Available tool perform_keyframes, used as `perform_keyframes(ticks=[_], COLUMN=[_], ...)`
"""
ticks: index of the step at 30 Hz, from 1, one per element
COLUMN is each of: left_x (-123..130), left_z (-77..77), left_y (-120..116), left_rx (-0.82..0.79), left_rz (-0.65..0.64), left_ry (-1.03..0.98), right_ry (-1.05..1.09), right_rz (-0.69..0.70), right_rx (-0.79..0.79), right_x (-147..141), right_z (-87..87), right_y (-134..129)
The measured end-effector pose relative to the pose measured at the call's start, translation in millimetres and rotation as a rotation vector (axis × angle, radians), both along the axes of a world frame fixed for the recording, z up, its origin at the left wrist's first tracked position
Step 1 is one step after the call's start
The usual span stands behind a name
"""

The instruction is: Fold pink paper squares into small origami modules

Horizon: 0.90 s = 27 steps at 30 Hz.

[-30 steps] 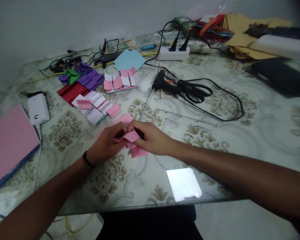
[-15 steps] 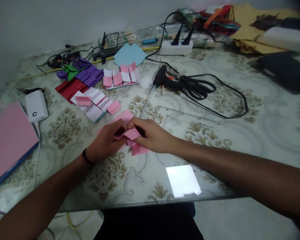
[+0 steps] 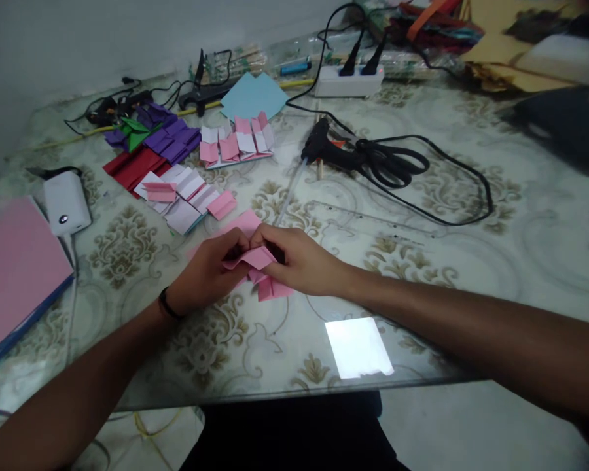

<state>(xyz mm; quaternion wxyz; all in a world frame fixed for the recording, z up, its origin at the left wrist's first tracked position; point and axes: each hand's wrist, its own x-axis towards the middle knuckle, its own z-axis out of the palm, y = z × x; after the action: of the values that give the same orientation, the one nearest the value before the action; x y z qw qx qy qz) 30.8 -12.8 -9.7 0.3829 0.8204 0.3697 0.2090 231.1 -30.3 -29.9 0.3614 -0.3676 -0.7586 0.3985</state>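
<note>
Both hands meet over the table, pinching one folded piece of pink paper [image 3: 258, 258]. My left hand [image 3: 211, 267] grips its left side with thumb and fingers. On the right side my right hand [image 3: 302, 261] does the same, knuckles touching the left ones. More pink paper pieces [image 3: 273, 288] lie under and around the hands, partly hidden by them. Just beyond sit folded white and pink papers [image 3: 184, 198] and another pink and white folded set [image 3: 238, 142].
A black glue gun [image 3: 331, 149] with a coiled cord lies beyond my right hand, near a clear ruler [image 3: 370, 218]. Pink sheets [image 3: 19, 268] and a white power bank [image 3: 67, 203] are at left. A power strip [image 3: 348, 82] stands at the back. The table's edge [image 3: 285, 396] runs nearest me.
The whole view has shifted slightly. The hands keep hold of the pink paper, with hardly any change in their pose.
</note>
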Motion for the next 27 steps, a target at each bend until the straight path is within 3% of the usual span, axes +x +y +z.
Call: perform_keyframes(ticks=[27], left_x=[0.2], left_z=[-0.6], left_y=[0.1], left_rx=[-0.017], left_rz=[0.006], left_ry=[0.002], right_ry=[0.003], right_rz=[-0.005], right_rx=[-0.019], right_x=[0.2], right_z=[2.0], right_y=[-0.3])
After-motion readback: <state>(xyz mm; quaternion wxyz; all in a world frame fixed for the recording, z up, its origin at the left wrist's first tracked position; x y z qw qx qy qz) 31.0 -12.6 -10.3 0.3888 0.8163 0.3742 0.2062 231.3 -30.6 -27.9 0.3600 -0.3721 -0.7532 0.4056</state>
